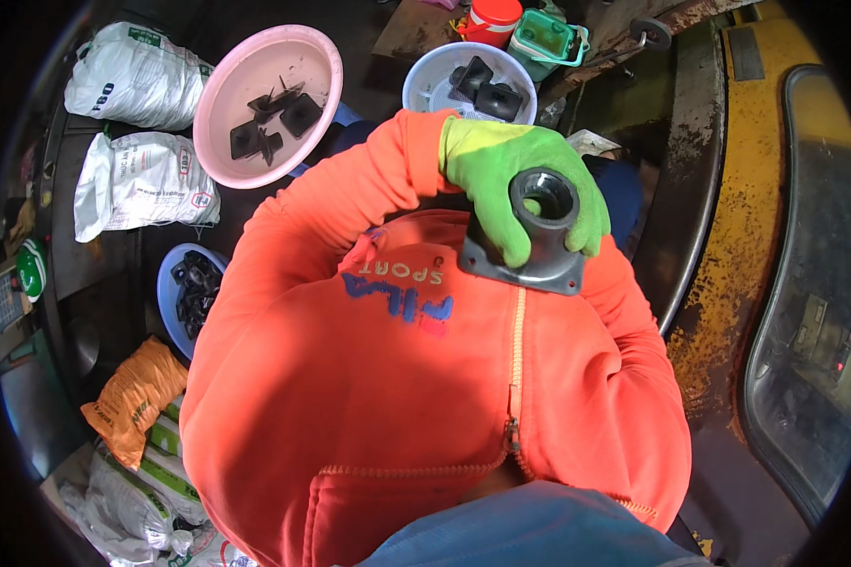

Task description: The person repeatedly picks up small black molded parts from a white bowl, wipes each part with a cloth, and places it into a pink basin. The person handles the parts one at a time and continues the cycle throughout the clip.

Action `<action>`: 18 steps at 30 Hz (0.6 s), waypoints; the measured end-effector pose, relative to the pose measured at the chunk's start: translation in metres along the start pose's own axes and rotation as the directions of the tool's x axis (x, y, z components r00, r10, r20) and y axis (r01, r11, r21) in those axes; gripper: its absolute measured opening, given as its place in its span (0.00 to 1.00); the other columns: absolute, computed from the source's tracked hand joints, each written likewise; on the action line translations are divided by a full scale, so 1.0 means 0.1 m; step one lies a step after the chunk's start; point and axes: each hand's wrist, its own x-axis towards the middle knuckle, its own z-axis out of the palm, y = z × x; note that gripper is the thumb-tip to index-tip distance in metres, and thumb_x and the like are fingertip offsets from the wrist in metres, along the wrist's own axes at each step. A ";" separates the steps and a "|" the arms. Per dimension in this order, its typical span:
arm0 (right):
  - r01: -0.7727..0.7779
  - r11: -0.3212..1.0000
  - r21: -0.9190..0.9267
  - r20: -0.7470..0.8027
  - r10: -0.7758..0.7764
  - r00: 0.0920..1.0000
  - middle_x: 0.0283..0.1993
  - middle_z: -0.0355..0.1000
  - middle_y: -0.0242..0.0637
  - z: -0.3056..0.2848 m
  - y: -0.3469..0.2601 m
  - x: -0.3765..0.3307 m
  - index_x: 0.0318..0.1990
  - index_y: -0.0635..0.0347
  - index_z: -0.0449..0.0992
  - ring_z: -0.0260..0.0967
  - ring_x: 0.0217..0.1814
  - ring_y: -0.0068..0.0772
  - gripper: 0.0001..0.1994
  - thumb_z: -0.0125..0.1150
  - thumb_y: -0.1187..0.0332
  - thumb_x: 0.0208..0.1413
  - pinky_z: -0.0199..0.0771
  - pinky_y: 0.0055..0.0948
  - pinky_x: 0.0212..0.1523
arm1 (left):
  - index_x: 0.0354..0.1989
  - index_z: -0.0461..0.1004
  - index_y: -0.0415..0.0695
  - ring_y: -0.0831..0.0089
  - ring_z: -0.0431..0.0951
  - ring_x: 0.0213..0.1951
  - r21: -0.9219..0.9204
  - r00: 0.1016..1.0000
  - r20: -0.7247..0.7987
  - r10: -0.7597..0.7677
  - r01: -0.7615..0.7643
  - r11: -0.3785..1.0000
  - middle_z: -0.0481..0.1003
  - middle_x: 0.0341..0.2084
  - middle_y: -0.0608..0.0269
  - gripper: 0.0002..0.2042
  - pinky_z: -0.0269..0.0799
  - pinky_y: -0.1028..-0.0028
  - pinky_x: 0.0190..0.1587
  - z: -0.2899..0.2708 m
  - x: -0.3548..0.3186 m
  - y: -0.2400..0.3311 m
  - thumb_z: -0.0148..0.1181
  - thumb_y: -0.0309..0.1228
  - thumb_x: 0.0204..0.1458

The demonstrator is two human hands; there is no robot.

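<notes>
Flanged grey fitting (536, 236) sits against the chest of the orange jacket (425, 397), clamped by a green-gloved hand (515, 175) curled around its collar; which of the two hands this is, and where the other one is, cannot be told. Because only the fingers (511, 231) grip the round collar, the fitting may twist loose and drop to the floor (728, 472), well apart from the pink basin (219, 85) and blue basin (424, 83).

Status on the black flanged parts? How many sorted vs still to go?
Looks done: black parts lie in three basins, a pink one, a white one and a blue one. Which basins are finished I cannot tell, nor a count. In hand: one green-gloved hand, which one I cannot tell, grips a dark flanged fitting against the orange jacket. The other hand is out of view. Left: unclear; no supply pile shows.
</notes>
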 end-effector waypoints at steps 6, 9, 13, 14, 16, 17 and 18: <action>0.087 0.787 -0.611 -0.182 -0.247 0.952 0.48 0.72 0.39 -0.22 0.03 0.31 0.52 0.58 0.72 0.71 0.51 0.38 0.27 0.71 0.66 0.42 0.72 0.34 0.50 | 0.54 0.72 0.43 0.56 0.65 0.62 0.546 0.911 -0.413 -0.014 0.260 0.797 0.68 0.58 0.54 0.33 0.52 0.56 0.64 -0.36 -0.06 0.28 0.72 0.42 0.37; 0.046 0.999 -0.026 -0.478 -0.053 0.877 0.47 0.71 0.38 -0.16 0.12 0.38 0.50 0.61 0.72 0.71 0.50 0.37 0.22 0.68 0.68 0.47 0.72 0.32 0.49 | 0.56 0.71 0.43 0.56 0.65 0.62 0.665 0.794 -0.589 0.149 0.372 0.647 0.67 0.60 0.51 0.38 0.60 0.60 0.63 -0.17 -0.01 0.20 0.75 0.39 0.30; 0.044 0.896 0.443 -0.523 0.219 0.824 0.50 0.70 0.36 0.07 0.15 0.31 0.52 0.60 0.70 0.70 0.53 0.36 0.22 0.66 0.67 0.50 0.72 0.32 0.50 | 0.45 0.75 0.43 0.62 0.73 0.53 0.554 0.607 -0.732 0.310 0.264 0.789 0.75 0.50 0.56 0.25 0.69 0.64 0.55 0.20 0.06 -0.13 0.75 0.28 0.33; 0.013 0.906 0.423 -0.498 0.220 0.839 0.51 0.70 0.37 0.09 0.15 0.28 0.53 0.60 0.70 0.70 0.54 0.36 0.22 0.66 0.66 0.50 0.72 0.33 0.50 | 0.44 0.75 0.43 0.62 0.74 0.51 0.491 0.603 -0.753 0.265 0.246 0.836 0.76 0.48 0.56 0.24 0.69 0.65 0.54 0.22 0.04 -0.17 0.75 0.28 0.34; -0.046 0.951 0.306 -0.430 0.181 0.884 0.52 0.69 0.38 0.05 0.15 0.23 0.54 0.60 0.69 0.69 0.55 0.36 0.24 0.66 0.66 0.50 0.71 0.34 0.51 | 0.43 0.74 0.43 0.62 0.75 0.49 0.532 0.658 -0.704 0.268 0.239 0.812 0.76 0.47 0.56 0.22 0.70 0.65 0.52 0.20 -0.01 -0.17 0.74 0.27 0.35; -0.068 0.973 0.219 -0.376 0.149 0.915 0.53 0.69 0.38 0.01 0.14 0.21 0.55 0.59 0.69 0.69 0.56 0.36 0.24 0.66 0.65 0.49 0.71 0.34 0.52 | 0.42 0.74 0.43 0.62 0.75 0.48 0.552 0.678 -0.681 0.278 0.225 0.803 0.76 0.47 0.56 0.22 0.71 0.65 0.51 0.18 -0.02 -0.14 0.73 0.26 0.36; -0.059 0.990 0.129 -0.321 0.098 0.942 0.54 0.69 0.38 -0.05 0.13 0.19 0.56 0.59 0.69 0.69 0.56 0.36 0.25 0.65 0.65 0.49 0.71 0.35 0.52 | 0.42 0.74 0.43 0.62 0.75 0.48 0.553 0.715 -0.646 0.266 0.198 0.809 0.76 0.46 0.56 0.21 0.71 0.65 0.50 0.16 -0.04 -0.09 0.73 0.26 0.36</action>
